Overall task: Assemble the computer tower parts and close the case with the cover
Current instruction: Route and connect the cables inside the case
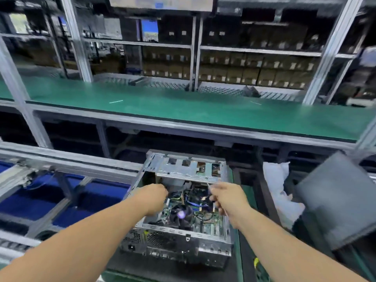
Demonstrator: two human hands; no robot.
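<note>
One open computer case point(183, 202) lies directly beneath the fingers. Two hands are in view: one left hand point(154, 198) and one right hand point(227, 200), both over the case interior. One cooling fan point(182, 215) sits just below and between the fingers. One drive bracket point(187, 167) with four square openings lies just beyond the fingertips. One dark cover panel point(335, 202) stands well right of the right-hand fingers. One white bag point(278, 184) lies between that panel and the case. One green bench top point(183, 106) runs far beyond the fingers.
</note>
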